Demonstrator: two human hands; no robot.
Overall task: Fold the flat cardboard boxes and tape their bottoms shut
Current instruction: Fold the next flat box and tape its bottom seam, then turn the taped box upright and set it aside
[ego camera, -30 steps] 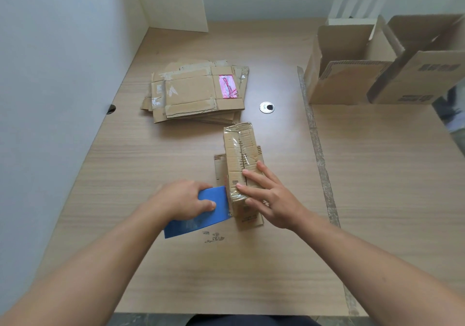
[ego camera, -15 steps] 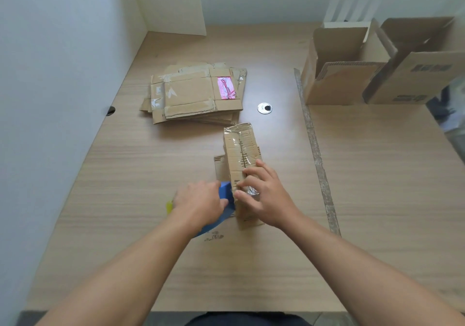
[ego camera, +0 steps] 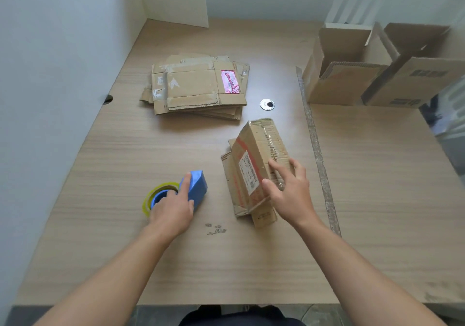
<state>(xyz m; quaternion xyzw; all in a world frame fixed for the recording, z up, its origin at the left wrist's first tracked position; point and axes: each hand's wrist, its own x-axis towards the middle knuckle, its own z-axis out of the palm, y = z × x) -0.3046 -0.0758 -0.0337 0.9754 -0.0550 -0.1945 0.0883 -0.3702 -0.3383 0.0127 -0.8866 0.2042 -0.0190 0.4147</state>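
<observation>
A small folded cardboard box (ego camera: pixel 254 159) stands tilted on the wooden table (ego camera: pixel 125 149), its taped bottom facing up and right. My right hand (ego camera: pixel 289 190) grips its near end, fingers spread over the taped face. My left hand (ego camera: pixel 173 205) lies on a blue tape dispenser (ego camera: pixel 197 187) with a yellowish tape roll (ego camera: pixel 151 197), which sits on the table left of the box. A stack of flat cardboard boxes (ego camera: pixel 198 86) lies farther back, the top one with a pink label.
Two folded open boxes (ego camera: pixel 349 74) (ego camera: pixel 417 79) stand at the back right. A round metal grommet (ego camera: pixel 267 104) sits behind the box. A strip of old tape (ego camera: pixel 314 144) runs along the table seam. Small scraps (ego camera: pixel 215 229) lie near the front.
My left hand has pulled the tape dispenser away from the box to the left and set it on the table. My right hand has tipped the box over to the right.
</observation>
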